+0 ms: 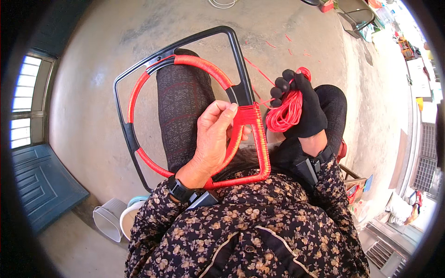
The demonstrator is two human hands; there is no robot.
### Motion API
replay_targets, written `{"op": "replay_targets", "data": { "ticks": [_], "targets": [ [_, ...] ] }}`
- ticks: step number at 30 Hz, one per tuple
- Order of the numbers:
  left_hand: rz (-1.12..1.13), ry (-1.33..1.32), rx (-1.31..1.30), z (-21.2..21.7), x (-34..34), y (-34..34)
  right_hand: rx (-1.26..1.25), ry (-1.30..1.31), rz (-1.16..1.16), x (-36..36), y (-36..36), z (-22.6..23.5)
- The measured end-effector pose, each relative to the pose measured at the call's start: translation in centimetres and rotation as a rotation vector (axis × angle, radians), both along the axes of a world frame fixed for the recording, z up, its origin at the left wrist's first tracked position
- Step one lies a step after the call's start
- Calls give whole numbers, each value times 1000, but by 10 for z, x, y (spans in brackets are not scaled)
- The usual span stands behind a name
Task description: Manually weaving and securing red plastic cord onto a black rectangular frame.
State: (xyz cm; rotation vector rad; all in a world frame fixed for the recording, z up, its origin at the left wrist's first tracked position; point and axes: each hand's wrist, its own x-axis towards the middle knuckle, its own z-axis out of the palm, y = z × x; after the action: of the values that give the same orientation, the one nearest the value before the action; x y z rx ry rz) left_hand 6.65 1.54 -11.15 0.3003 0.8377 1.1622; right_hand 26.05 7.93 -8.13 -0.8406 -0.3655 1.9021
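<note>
A black frame point(238, 55), squarish outside with a ring inside, leans over my lap. Red cord point(264, 157) is wound tightly round much of the ring and round the near right corner; the far and left outer bars are bare black. My bare left hand point(215, 129) pinches the frame between thumb and fingers where the ring meets the right bar. In a black glove, my right hand point(306, 106) closes round a looped bundle of red cord point(285, 113). A strand runs from the bundle area to the frame's right bar.
Small red scraps point(288, 38) lie on the concrete floor point(106, 55) ahead. A grey bin point(109, 220) stands at the lower left, near a blue door point(44, 185). A black folding chair point(357, 21) is at the far right. My knees are below the frame.
</note>
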Motion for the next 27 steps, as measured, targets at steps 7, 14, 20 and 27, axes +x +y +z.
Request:
{"op": "replay_targets", "data": {
  "ticks": [7, 14, 20, 27],
  "targets": [
    [-24, -85, -66, 4, 2, 0, 41, -17, 103, 20, 2, -34],
    [-55, 55, -17, -6, 3, -5, 35, -857, 115, 33, 18, -34],
    [-9, 231, 22, 4, 3, -3, 915, -1625, -156, -22, 18, 12],
    [180, 327, 202, 0, -1, 1, 1643, -1664, 194, -47, 2, 47]
  ]
}}
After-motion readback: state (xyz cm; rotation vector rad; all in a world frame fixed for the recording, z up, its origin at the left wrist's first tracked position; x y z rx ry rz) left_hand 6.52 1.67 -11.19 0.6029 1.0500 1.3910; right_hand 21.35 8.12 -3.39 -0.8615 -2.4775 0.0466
